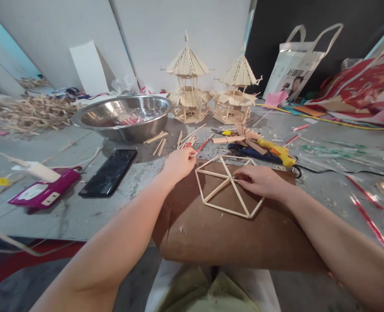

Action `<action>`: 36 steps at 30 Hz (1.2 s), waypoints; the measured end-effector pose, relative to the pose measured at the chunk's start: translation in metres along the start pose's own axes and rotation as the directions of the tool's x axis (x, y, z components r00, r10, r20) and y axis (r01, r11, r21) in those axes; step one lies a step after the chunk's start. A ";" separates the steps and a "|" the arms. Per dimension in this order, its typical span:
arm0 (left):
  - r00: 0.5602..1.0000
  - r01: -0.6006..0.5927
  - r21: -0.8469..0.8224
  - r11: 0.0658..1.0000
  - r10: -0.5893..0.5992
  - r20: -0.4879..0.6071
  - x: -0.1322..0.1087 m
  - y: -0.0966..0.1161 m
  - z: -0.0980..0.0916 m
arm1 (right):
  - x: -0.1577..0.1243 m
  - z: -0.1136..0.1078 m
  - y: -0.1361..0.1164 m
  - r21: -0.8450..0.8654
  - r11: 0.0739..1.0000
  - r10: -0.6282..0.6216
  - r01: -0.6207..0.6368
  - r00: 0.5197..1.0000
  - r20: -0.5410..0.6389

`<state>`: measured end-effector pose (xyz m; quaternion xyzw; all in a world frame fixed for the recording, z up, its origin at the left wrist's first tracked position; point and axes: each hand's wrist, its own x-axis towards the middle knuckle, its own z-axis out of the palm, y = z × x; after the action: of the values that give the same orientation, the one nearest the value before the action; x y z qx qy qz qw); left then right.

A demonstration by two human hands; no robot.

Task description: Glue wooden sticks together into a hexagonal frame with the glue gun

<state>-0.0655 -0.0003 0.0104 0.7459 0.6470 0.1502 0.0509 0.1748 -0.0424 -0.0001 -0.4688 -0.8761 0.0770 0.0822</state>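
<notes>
My left hand is closed in a pinch on a thin red stick with a pale tip, which points up and to the right. A flat hexagonal frame of pale wooden sticks, with spokes meeting at its centre, lies on a brown board. Over the frame's right side, my right hand has its fingertips pinched at the hub. Its palm hides part of the right rim and a spoke. Beyond my left hand lie several loose short sticks, some with red on them.
Two wooden pagoda models stand at the back, beside a steel basin. A yellow glue gun rests beyond my right hand. On the left are a black phone and a purple power strip; a white bag stands back right.
</notes>
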 end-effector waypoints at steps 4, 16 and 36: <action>1.000 0.016 0.011 1.000 -0.016 0.020 0.001 -0.001 0.000 | 0.000 0.003 0.000 0.020 1.000 0.020 -0.020 1.000 0.018; 0.997 0.057 0.099 0.993 -0.062 0.044 0.007 -0.010 0.002 | -0.001 0.004 0.010 0.081 0.995 -0.042 0.050 0.995 -0.093; 0.977 0.211 0.079 0.974 -0.208 -0.043 0.016 -0.026 -0.003 | 0.000 0.005 -0.005 -0.163 0.970 -0.181 0.181 0.983 0.017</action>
<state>-0.0890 0.0195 0.0090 0.6724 0.7283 0.1298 0.0240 0.1695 -0.0453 -0.0041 -0.3920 -0.9186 -0.0027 0.0493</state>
